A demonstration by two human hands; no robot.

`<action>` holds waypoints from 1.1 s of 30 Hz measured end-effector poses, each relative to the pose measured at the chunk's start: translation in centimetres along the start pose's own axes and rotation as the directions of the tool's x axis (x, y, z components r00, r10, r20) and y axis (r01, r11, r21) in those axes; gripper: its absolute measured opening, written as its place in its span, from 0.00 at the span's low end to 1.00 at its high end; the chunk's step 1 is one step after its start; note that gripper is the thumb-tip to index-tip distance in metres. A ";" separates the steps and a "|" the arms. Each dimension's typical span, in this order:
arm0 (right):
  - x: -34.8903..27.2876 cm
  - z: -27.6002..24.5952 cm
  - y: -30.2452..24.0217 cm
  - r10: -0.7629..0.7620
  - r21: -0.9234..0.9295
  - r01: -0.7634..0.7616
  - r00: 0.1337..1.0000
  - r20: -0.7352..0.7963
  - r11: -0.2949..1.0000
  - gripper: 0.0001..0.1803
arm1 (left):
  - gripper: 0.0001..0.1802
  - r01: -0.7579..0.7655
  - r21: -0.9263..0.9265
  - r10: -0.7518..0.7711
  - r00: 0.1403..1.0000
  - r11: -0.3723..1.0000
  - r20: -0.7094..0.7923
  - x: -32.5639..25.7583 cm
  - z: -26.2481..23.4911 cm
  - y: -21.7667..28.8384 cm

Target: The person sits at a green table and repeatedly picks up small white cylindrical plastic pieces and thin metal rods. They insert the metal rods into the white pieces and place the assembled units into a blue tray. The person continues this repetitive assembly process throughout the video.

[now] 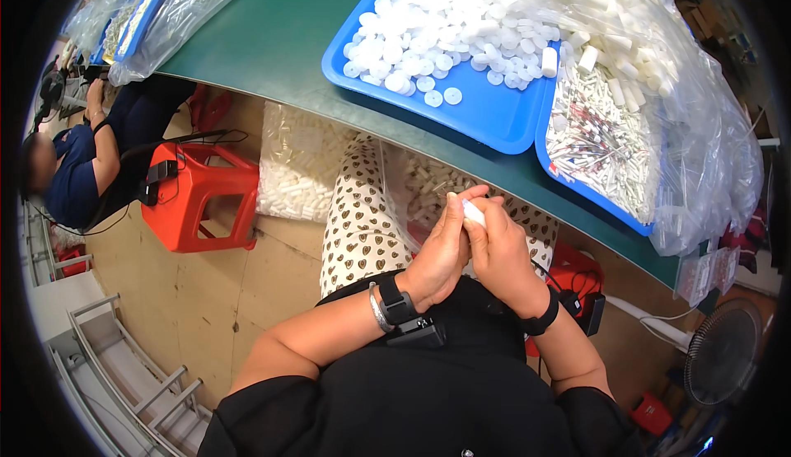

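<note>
My left hand [442, 247] and right hand [499, 253] meet over my lap, both pinching one small white tube [473, 212] so I can work its end; white caps [437, 20] wait ahead in a blue tray [486, 115] on the green surface [272, 37].

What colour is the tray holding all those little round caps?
The tray is bright blue, seen in the head view.

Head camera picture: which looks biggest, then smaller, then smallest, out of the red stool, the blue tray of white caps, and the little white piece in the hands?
1. Blue tray of white caps: largest.
2. Red stool: smaller, though it sits farther down on the floor, so this is less sure.
3. Small white piece, held between left hand and right hand: smallest by far.
</note>
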State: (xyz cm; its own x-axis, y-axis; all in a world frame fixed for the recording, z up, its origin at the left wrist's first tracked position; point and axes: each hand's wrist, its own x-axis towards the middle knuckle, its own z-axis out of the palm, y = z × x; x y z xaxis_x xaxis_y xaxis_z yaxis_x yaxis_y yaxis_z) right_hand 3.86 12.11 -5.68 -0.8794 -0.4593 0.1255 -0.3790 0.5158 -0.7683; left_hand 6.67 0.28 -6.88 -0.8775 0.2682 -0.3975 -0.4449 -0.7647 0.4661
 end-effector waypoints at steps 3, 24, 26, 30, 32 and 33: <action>0.2 -0.8 0.3 0.239 0.381 -0.311 0.945 0.224 0.871 0.14 | 0.37 0.071 0.051 -0.070 0.997 0.996 -0.017 -0.2 -0.7 0.9; -1.0 0.8 0.7 0.086 -0.098 -0.074 0.987 0.132 0.992 0.10 | 0.26 0.121 -0.099 -0.120 0.993 0.988 0.021 1.0 -2.8 0.2; -0.8 0.4 0.6 0.157 0.049 -0.168 0.971 0.179 0.985 0.11 | 0.28 0.135 -0.134 -0.127 0.990 0.982 0.065 1.1 -3.0 0.5; -0.8 0.3 1.1 0.153 0.251 -0.204 0.966 0.207 0.946 0.13 | 0.27 0.162 -0.069 -0.158 0.986 0.984 0.059 0.9 -3.3 0.6; -0.8 0.3 1.2 0.214 0.297 -0.292 0.939 0.269 0.909 0.14 | 0.26 0.138 0.014 -0.139 0.989 0.990 0.045 0.8 -3.5 -0.1; -0.9 0.3 1.2 0.243 0.318 -0.337 0.922 0.300 0.886 0.15 | 0.26 0.108 -0.006 -0.107 0.994 0.994 0.031 0.7 -3.5 -0.6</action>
State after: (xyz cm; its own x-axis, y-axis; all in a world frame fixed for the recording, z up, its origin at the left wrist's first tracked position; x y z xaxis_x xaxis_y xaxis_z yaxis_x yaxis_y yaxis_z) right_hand 4.30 12.98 -6.89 -0.8167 -0.5154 -0.2597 0.0524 0.3818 -0.9227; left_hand 7.01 -1.11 -10.22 -0.8297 0.3669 -0.4206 -0.5358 -0.7346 0.4162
